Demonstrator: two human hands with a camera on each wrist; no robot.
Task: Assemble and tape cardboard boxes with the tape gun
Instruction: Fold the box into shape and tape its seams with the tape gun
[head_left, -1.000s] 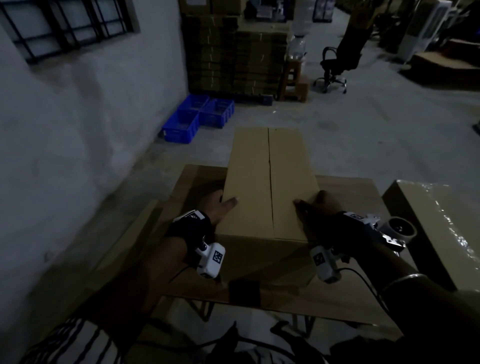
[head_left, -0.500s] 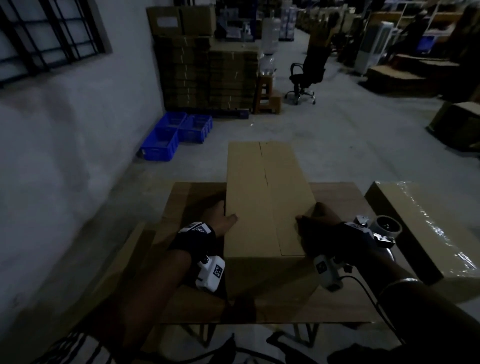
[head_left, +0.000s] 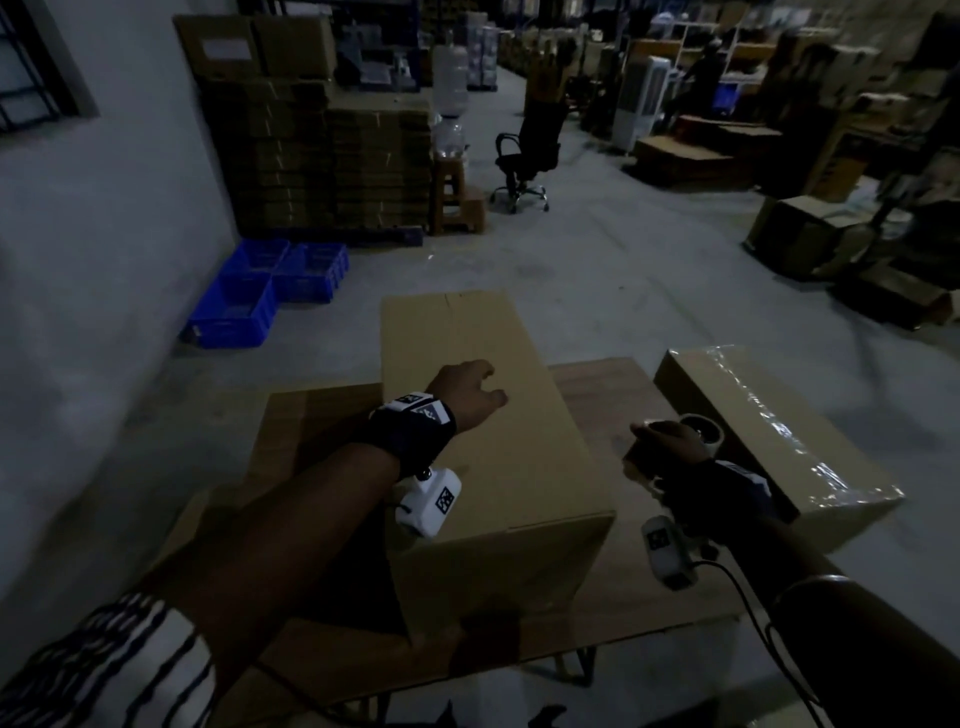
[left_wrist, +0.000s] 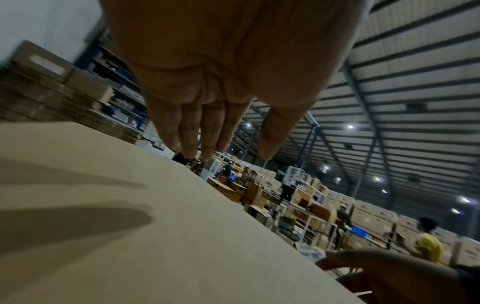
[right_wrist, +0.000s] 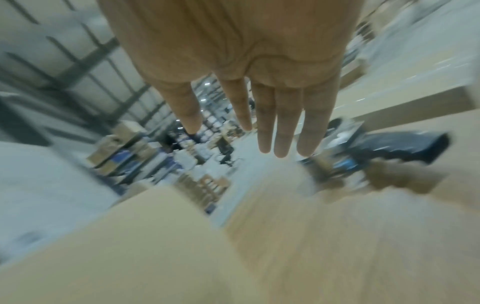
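A long brown cardboard box (head_left: 498, 467) stands on the wooden table (head_left: 608, 395), its top flaps closed along a bare middle seam. My left hand (head_left: 480, 387) is over the box top (left_wrist: 130, 226) with straight fingers (left_wrist: 189, 144) just above the cardboard. Whether they touch it is unclear. My right hand (head_left: 662, 441) is off the box, to its right, by the tape gun (head_left: 701, 431). In the blurred right wrist view its fingers (right_wrist: 280, 133) are straight and hold nothing. There the dark tape gun (right_wrist: 394, 148) lies just beyond them, and the box (right_wrist: 124, 242) sits lower left.
A taped, shiny box (head_left: 774, 441) lies at the table's right edge behind the tape gun. Flat cardboard sheets (head_left: 311, 415) lie left of the box. Blue crates (head_left: 260, 291), stacked cartons (head_left: 322, 156) and an office chair (head_left: 530, 150) stand on the floor beyond.
Both hands have let go of the box's near sides. The left hand rose over the box top. The right hand swung right to the tape gun. The head camera tilted up.
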